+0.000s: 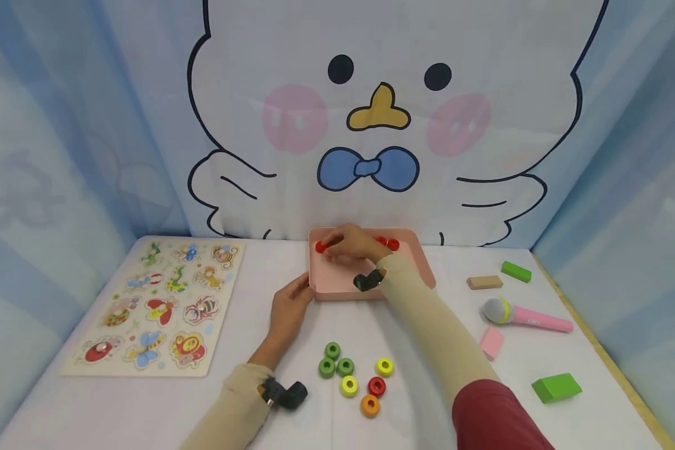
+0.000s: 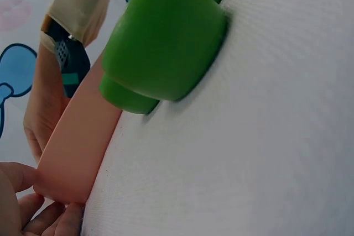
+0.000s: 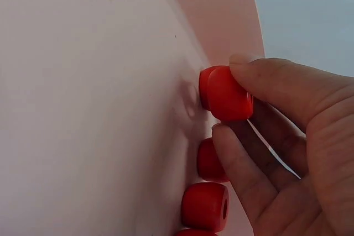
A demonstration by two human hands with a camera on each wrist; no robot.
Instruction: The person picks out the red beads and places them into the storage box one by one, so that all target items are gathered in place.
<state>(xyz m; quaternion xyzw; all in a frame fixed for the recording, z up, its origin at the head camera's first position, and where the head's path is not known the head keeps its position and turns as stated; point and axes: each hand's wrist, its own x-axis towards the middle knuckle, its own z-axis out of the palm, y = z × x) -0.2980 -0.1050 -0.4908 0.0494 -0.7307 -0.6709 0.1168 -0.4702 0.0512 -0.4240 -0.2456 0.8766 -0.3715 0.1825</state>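
Insect puzzle board (image 1: 163,306) flat at far left of table. Left hand (image 1: 289,309) next, fingers relaxed, resting against near-left edge of pink tray (image 1: 337,289). Loose rings below (green, yellow, red, orange) (image 1: 353,378). Right hand (image 1: 354,245) inside tray, thumb and fingers pinching red ring (image 3: 225,93) just above tray floor; more red rings (image 1: 390,243) alongside. Toy microphone (image 1: 523,314), blocks at right.

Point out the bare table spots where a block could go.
Free: the strip between the puzzle board and left hand; the front right, between the rings and green block. Crowded: the pink tray, under the right hand.
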